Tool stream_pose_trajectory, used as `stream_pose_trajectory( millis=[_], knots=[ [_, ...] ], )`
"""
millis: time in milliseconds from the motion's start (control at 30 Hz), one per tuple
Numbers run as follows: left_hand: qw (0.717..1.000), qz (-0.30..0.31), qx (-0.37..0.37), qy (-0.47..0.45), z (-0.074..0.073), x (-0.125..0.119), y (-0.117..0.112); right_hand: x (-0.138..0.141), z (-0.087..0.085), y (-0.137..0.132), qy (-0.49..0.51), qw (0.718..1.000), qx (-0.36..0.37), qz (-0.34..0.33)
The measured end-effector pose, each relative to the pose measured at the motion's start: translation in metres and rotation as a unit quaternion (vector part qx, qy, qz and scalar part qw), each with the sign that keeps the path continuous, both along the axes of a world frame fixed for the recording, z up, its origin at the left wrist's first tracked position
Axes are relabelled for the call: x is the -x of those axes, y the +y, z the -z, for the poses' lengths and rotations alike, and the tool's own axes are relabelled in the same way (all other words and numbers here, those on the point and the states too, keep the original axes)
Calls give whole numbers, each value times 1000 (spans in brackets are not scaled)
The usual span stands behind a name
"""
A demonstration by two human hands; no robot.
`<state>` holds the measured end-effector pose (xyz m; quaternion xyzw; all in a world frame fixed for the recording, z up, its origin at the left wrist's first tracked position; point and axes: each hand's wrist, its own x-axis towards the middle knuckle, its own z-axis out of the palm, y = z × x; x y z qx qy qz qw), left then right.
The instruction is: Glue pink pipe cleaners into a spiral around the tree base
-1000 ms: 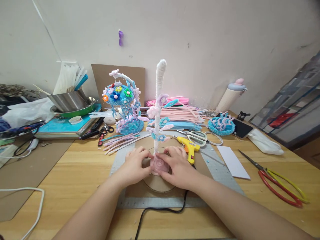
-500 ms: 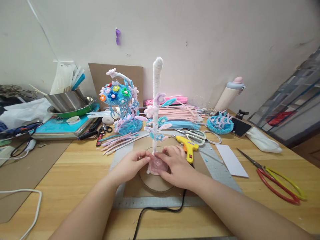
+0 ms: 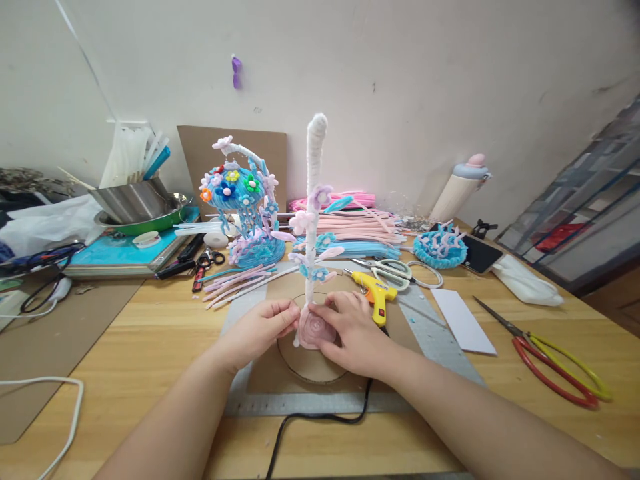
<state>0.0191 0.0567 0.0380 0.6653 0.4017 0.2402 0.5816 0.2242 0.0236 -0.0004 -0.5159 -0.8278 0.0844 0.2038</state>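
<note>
A tall white fuzzy stem [image 3: 315, 167] with small pink, lilac and blue flowers stands upright on a round pink spiral base [image 3: 314, 329]. The base rests on a cardboard circle [image 3: 310, 365] on a grey cutting mat [image 3: 440, 350]. My left hand [image 3: 257, 330] is closed, fingertips pinching the base's left edge near the stem's foot. My right hand [image 3: 353, 327] curls round the base's right side and presses on it.
A yellow glue gun [image 3: 375, 293] lies just right of my right hand, its black cord [image 3: 320, 417] running toward me. A finished blue flower ornament [image 3: 245, 207], pipe-cleaner stacks [image 3: 360, 230], white scissors [image 3: 395, 270], red-and-yellow shears [image 3: 555, 363], a white card [image 3: 463, 320] and a steel bowl [image 3: 133, 200] surround the mat.
My left hand has drawn back from lying over the base to pinching its left edge, fingers curled in more. The pink base is tipped up slightly. My right hand stays put.
</note>
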Motion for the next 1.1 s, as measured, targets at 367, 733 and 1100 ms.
stream_pose_trajectory(
  millis=[367,733,1100],
  knots=[
    [994,15,34,-99,2,-2,-1,0,0,0,8,1000,-4,-1],
    [984,-141,-91,66,10,3,12,0,0,0,3,1000,3,-3],
    [883,-282,-286,245,9,22,21,0,-2,0,3,1000,8,-1]
  ],
)
